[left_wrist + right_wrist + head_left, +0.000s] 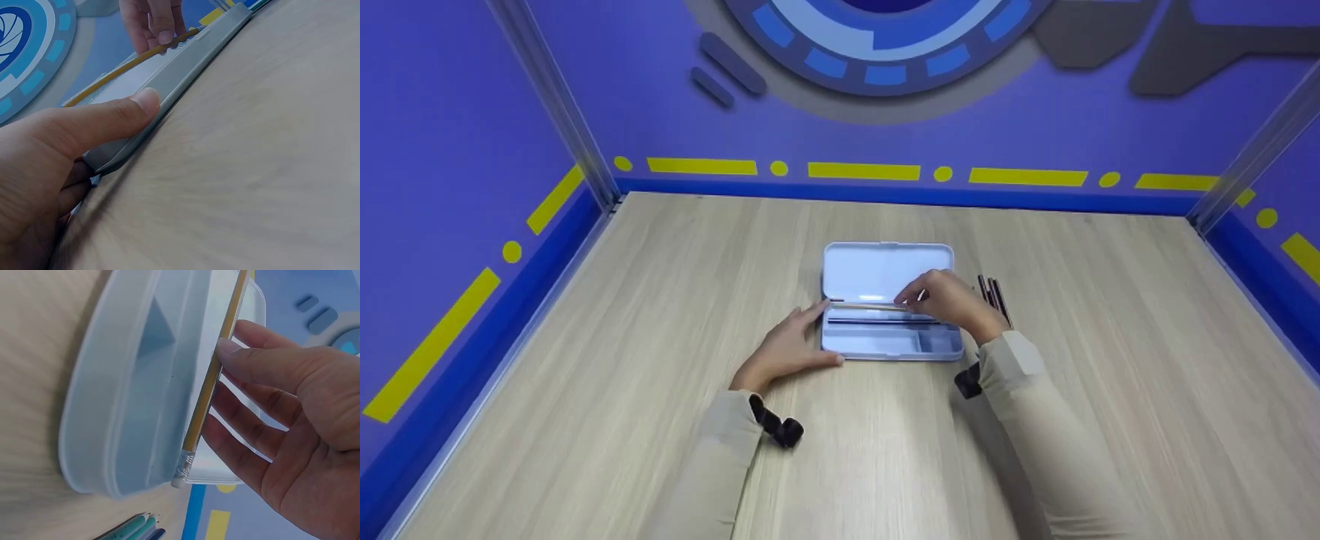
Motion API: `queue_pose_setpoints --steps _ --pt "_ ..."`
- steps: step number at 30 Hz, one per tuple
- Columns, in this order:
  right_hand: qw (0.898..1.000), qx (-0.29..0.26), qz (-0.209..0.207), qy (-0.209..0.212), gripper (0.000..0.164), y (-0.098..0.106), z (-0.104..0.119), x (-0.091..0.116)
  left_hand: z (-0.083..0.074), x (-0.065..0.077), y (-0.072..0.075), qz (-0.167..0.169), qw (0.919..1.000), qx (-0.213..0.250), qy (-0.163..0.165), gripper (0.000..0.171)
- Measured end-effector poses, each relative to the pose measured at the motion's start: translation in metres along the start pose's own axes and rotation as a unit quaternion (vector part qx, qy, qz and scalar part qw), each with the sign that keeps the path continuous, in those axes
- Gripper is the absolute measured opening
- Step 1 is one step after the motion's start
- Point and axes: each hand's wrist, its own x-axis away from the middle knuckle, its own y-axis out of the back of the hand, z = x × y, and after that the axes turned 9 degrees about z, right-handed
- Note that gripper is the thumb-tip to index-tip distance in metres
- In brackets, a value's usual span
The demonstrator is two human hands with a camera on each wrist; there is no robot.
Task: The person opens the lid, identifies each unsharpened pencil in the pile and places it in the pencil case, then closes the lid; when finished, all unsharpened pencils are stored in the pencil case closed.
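Note:
A pale blue-white pencil case (870,343) lies on the table with its lid (866,271) raised at the back. My left hand (787,345) holds its left end, thumb along the front wall and fingers at the end. Between thumb and fingertips, my right hand (281,399) pinches a yellow pencil (209,382) with a white eraser in a metal band. The pencil runs lengthwise over the back part of the case, eraser end to the right. A thin dark line (877,321) stretches along the case in front of it.
Several more pencils (994,292) lie on the wooden table (697,262) to the right of the case, beside my right wrist. Blue printed walls (870,142) enclose the table at the back and sides.

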Motion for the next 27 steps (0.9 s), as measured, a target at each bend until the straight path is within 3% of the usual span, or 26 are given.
queue_pose_setpoints --steps 8,27 --pt "1.000 -0.009 -0.004 0.010 0.022 -0.001 -0.002 0.002 0.002 -0.002 -0.001 -0.003 1.0000 -0.001 0.002 0.103" --pt "0.998 -0.034 0.001 -0.062 0.027 0.006 -0.016 0.014 0.000 0.000 -0.001 0.003 0.9999 0.004 0.014 0.102"
